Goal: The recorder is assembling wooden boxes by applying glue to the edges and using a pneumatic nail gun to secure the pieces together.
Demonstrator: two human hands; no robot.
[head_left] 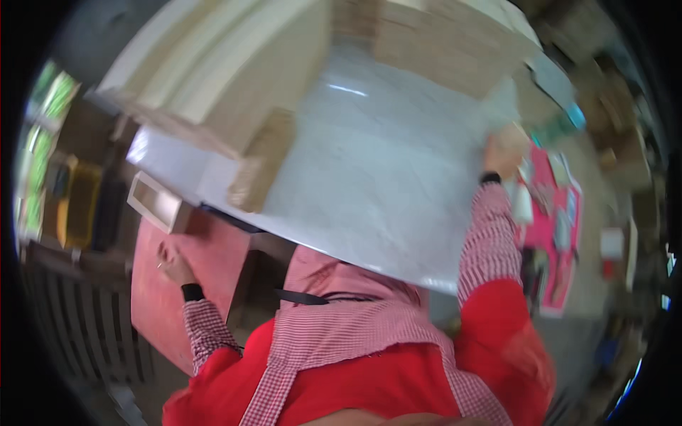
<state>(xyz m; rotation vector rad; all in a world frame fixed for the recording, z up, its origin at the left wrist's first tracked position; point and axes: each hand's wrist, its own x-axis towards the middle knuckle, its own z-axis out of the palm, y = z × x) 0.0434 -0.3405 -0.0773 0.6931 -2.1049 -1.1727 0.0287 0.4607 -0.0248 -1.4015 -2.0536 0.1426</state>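
My left hand (174, 265) is over a red-topped surface (224, 252) at the left. Its fingers are apart with nothing visible in them. Just beyond them sits a small, pale, open rectangular box (165, 207). My right arm reaches out over the right end of the grey-white tabletop (369, 170). At its end my right hand (504, 150) is smeared by motion, so its fingers do not show clearly. Something pale and translucent (501, 106) is just beyond it; whether the hand touches it I cannot tell.
Large stacks of pale panels (249, 78) and light-brown boards (447, 46) stand along the table's far side. A brown wrapped block (263, 163) lies near the left stack. Right of the table are a pink tray (547, 234) with small items and a blue-capped bottle (561, 126).
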